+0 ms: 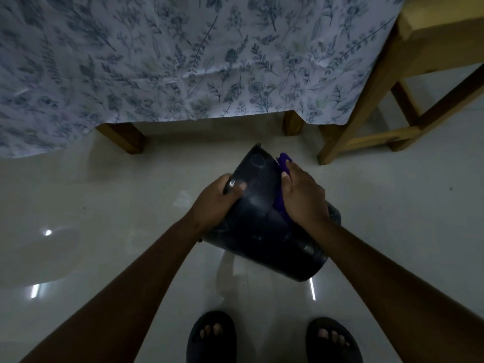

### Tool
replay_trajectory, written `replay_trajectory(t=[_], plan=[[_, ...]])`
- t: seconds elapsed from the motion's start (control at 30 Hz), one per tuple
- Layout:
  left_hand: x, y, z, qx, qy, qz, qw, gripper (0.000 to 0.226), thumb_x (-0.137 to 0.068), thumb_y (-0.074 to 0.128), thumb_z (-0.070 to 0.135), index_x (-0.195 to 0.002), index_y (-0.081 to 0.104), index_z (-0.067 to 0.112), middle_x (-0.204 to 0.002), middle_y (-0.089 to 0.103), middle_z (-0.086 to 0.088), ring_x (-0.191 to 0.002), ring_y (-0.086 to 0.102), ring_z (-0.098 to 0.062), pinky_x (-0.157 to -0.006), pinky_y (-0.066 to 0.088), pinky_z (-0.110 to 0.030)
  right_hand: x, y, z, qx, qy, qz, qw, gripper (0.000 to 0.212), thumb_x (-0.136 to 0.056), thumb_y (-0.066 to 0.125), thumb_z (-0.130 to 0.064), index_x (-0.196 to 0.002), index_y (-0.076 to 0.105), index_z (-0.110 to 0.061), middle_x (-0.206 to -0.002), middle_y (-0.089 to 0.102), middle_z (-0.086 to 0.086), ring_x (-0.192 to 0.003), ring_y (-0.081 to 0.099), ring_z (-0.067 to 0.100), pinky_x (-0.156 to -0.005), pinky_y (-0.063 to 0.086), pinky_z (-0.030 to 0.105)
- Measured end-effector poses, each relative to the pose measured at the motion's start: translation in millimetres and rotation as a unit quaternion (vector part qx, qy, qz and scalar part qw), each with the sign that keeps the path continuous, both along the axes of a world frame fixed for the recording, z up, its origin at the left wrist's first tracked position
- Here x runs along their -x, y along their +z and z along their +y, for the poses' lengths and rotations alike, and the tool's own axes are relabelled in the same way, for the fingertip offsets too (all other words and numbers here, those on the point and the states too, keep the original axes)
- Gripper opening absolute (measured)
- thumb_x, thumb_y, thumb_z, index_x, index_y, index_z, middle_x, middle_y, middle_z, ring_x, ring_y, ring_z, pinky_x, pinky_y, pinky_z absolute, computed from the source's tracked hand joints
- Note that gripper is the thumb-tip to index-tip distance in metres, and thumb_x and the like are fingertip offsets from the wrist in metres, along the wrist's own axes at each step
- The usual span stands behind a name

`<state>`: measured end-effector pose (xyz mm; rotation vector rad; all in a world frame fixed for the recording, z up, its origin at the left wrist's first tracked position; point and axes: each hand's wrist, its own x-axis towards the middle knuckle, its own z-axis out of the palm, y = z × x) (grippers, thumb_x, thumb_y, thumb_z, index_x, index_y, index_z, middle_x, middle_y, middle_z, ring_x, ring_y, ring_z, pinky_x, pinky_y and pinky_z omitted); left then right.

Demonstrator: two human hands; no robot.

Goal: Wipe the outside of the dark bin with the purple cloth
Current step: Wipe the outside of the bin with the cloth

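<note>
The dark bin [262,221] is held tilted above the pale floor, its base end pointing away from me and its wider end low toward me. My left hand [217,197] grips the bin's left side near the far end. My right hand [303,197] presses the purple cloth [284,163] flat against the bin's right side; the cloth shows above the fingers and under the palm. Most of the cloth is hidden under my hand.
A table with a blue floral tablecloth [183,61] fills the top, on wooden legs [123,137]. A wooden chair [392,106] stands at the right. The glossy tiled floor [104,205] reflects lights. My feet in dark slippers [212,336] are below.
</note>
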<state>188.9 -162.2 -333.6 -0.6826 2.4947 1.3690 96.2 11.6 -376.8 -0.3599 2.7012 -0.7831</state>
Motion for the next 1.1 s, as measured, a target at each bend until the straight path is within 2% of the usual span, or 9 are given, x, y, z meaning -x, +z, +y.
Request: replay_trajectory(t=[0.07,0.17,0.33,0.4,0.57,0.73,0.83,0.97,1.1], plan=[[-23.9,-4.2,-2.0,0.032,0.002,-0.008,0.999,0.035,-0.097,0.044,0.044,-0.119,0.057,0.020,-0.108,0.067,-0.001,-0.094,0.063,-0.017,-0.075,0.049,-0.025,-1.8,-1.9,-1.1,0.003,0.013,-0.001,1.000,0.050,-0.101,0.032,-0.037,-0.147,0.035,-0.018,-0.150,0.043,0.006,-0.135,0.043,0.023,-0.109,0.031,0.040],[-15.0,-7.3,-3.1,0.104,0.024,0.008,0.994,0.036,-0.096,0.042,0.049,-0.103,0.060,0.018,-0.096,0.068,-0.002,-0.083,0.063,-0.019,-0.068,0.048,-0.024,-29.6,-4.9,2.9,0.001,0.027,0.015,1.000,0.053,-0.101,0.032,-0.037,-0.150,0.028,-0.018,-0.154,0.037,0.005,-0.140,0.036,0.023,-0.113,0.030,0.044],[24.0,-3.7,1.3,0.112,-0.005,-0.001,0.994,0.036,-0.098,0.042,0.045,-0.103,0.059,0.014,-0.090,0.064,-0.003,-0.079,0.061,-0.020,-0.064,0.045,-0.027,-104.6,-1.0,6.9,-0.055,0.101,0.082,0.990,0.059,-0.099,0.019,-0.045,-0.154,0.009,-0.026,-0.163,0.009,-0.003,-0.149,0.006,0.023,-0.115,0.011,0.046],[25.0,-4.6,1.8,0.106,-0.016,0.007,0.994,0.036,-0.099,0.040,0.043,-0.103,0.059,0.013,-0.091,0.063,-0.003,-0.081,0.060,-0.021,-0.066,0.044,-0.030,-81.8,0.3,-7.8,-0.048,0.101,0.081,0.990,0.058,-0.099,0.017,-0.044,-0.154,0.009,-0.025,-0.163,0.010,-0.002,-0.149,0.008,0.023,-0.116,0.013,0.046],[16.9,-8.2,-3.8,0.103,0.007,0.017,0.994,0.037,-0.097,0.043,0.046,-0.094,0.058,0.013,-0.084,0.065,-0.006,-0.075,0.061,-0.023,-0.067,0.047,-0.034,-25.2,-5.2,-11.5,0.025,-0.006,-0.011,1.000,0.053,-0.101,0.029,-0.039,-0.150,0.028,-0.017,-0.152,0.040,0.007,-0.138,0.038,0.024,-0.112,0.031,0.044],[12.5,-13.7,-3.7,0.108,0.023,0.006,0.994,0.037,-0.097,0.041,0.047,-0.095,0.058,0.015,-0.087,0.066,-0.006,-0.078,0.062,-0.023,-0.072,0.051,-0.037,-119.2,-3.5,-1.6,-0.104,0.064,0.073,0.990,0.063,-0.097,0.016,-0.049,-0.154,0.010,-0.020,-0.161,0.014,0.006,-0.148,0.012,0.029,-0.115,0.014,0.051],[18.7,-11.9,-0.8,0.115,0.025,0.001,0.993,0.035,-0.098,0.040,0.043,-0.098,0.057,0.013,-0.087,0.063,-0.005,-0.077,0.059,-0.022,-0.068,0.043,-0.032,-80.7,-6.7,-17.4,-0.075,0.080,0.081,0.991,0.059,-0.100,0.021,-0.044,-0.153,0.014,-0.019,-0.161,0.019,0.004,-0.147,0.018,0.026,-0.116,0.019,0.050],[20.7,-13.0,-1.9,0.126,0.022,-0.013,0.992,0.036,-0.098,0.041,0.044,-0.096,0.057,0.012,-0.082,0.059,-0.002,-0.074,0.057,-0.022,-0.063,0.038,-0.029,-21.1,-8.6,-9.3,-0.002,-0.020,-0.018,1.000,0.052,-0.100,0.030,-0.040,-0.147,0.033,-0.017,-0.147,0.046,0.008,-0.133,0.044,0.026,-0.109,0.033,0.043],[18.9,-17.4,-3.6,0.147,0.027,-0.021,0.989,0.036,-0.097,0.040,0.047,-0.095,0.056,0.014,-0.081,0.058,0.000,-0.073,0.057,-0.020,-0.059,0.038,-0.029,-89.1,-2.8,2.1,-0.076,0.047,0.051,0.995,0.059,-0.099,0.027,-0.040,-0.153,0.017,-0.017,-0.159,0.025,0.005,-0.146,0.021,0.026,-0.115,0.024,0.049]])
